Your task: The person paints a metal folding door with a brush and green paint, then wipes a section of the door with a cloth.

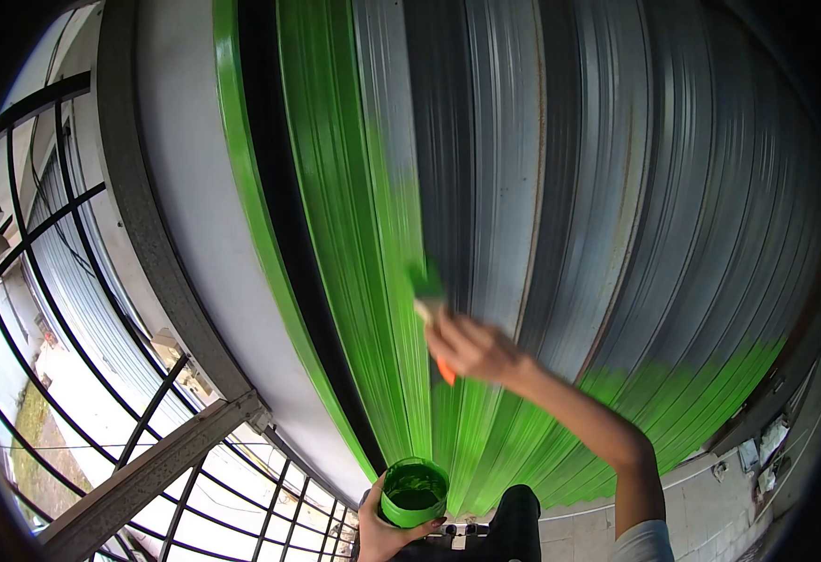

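Note:
My right hand (474, 348) is closed round the handle of a paintbrush (426, 302), whose orange handle end shows below the fingers. The green-coated bristles touch the corrugated metal shutter (504, 169) at the edge between green and bare grey; hand and brush are slightly blurred. Low in the view, my left hand (387, 534) grips a small round tub of green paint (414, 492), its open top facing me. Wet-looking green covers the shutter's left ribs and a band along its bottom. The upper middle and right ribs are grey with some rusty streaks.
A green frame strip (242, 159) and a white wall (186, 122) border the shutter on the left. Beyond a grey metal post (143, 178) stands a black barred grille (82, 225). My knee (517, 515) shows below. Small objects hang on the wall at lower right.

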Available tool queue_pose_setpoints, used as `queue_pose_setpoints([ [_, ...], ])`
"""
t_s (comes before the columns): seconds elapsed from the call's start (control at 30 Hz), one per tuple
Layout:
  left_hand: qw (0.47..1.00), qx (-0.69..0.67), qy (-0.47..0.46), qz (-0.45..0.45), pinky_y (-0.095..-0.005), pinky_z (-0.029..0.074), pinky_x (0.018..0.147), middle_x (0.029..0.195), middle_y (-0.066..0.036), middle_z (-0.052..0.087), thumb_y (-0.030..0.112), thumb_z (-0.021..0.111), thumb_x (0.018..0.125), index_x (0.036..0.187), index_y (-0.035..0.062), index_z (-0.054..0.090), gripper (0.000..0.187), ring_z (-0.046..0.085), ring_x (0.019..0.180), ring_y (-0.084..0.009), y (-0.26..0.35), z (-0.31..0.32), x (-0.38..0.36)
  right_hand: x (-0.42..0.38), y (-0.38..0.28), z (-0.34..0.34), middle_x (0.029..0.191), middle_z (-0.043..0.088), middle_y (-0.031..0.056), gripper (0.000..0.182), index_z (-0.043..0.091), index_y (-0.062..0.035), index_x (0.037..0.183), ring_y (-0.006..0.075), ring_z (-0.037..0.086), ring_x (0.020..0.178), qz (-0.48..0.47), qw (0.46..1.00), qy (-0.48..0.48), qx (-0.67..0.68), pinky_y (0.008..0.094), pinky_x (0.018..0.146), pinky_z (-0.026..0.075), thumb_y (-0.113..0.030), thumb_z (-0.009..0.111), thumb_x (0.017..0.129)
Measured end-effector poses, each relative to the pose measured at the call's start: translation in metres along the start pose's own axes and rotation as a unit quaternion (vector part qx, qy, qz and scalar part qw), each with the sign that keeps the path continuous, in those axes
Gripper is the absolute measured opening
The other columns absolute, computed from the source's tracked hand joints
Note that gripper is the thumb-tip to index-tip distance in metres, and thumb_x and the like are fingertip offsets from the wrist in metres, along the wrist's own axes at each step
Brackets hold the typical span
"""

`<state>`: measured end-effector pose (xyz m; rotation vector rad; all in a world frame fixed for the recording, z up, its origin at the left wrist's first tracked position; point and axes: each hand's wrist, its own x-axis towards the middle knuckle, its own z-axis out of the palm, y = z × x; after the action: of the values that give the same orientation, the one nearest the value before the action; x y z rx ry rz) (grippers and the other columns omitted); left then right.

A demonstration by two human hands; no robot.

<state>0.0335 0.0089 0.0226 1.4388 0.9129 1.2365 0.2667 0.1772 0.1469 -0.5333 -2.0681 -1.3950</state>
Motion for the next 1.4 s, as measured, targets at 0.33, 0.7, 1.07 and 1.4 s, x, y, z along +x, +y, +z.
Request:
queue_pose_setpoints([
  [0.33,1.000,0.008,0.014,0.007,-0.0330,0.048,0.088,0.103,-0.012,0.064,0.018,0.088,0.052,0.113,-0.0043,0.051,0.075,0.062,0.095,-0.0186,0.013,-0.002,-0.002,-0.114,-0.126,0.048,0.092,0.061,0.0190,0.010,0.059,-0.0019,0.081,0.0163,0.064,0.066,0.038,0.962,-0.186,0.195,0.0198,0.048,0.055,-0.012,0.061,0.080],
  [0.7,1.000,-0.004,0.021,0.001,-0.0330,0.048,0.088,0.102,-0.012,0.064,0.021,0.089,0.050,0.112,-0.0037,0.051,0.077,0.062,0.094,-0.0185,0.007,-0.006,-0.003,-0.097,-0.117,0.036,0.093,0.061,0.0188,0.010,0.060,-0.0038,0.085,0.0188,0.064,0.076,0.054,0.987,-0.130,0.072,0.0208,0.055,0.057,-0.012,0.063,0.080],
  [1.07,0.999,0.006,0.032,0.001,-0.0325,0.049,0.086,0.101,-0.012,0.064,0.024,0.089,0.050,0.111,-0.0040,0.052,0.077,0.062,0.093,-0.0184,0.022,-0.007,-0.003,-0.040,-0.067,0.017,0.090,0.064,0.0114,0.011,0.062,-0.0063,0.084,0.0132,0.058,0.065,0.120,0.986,-0.062,0.101,0.0220,0.051,0.054,-0.008,0.066,0.074],
  [1.4,1.000,-0.015,0.027,-0.004,-0.0332,0.048,0.088,0.103,-0.012,0.064,0.019,0.087,0.052,0.113,-0.0043,0.051,0.075,0.062,0.095,-0.0188,0.021,-0.005,-0.006,-0.059,-0.091,0.008,0.088,0.064,0.0129,0.006,0.061,-0.0054,0.081,0.0139,0.060,0.067,0.014,0.988,-0.139,0.059,0.0202,0.049,0.052,-0.010,0.064,0.077],
])
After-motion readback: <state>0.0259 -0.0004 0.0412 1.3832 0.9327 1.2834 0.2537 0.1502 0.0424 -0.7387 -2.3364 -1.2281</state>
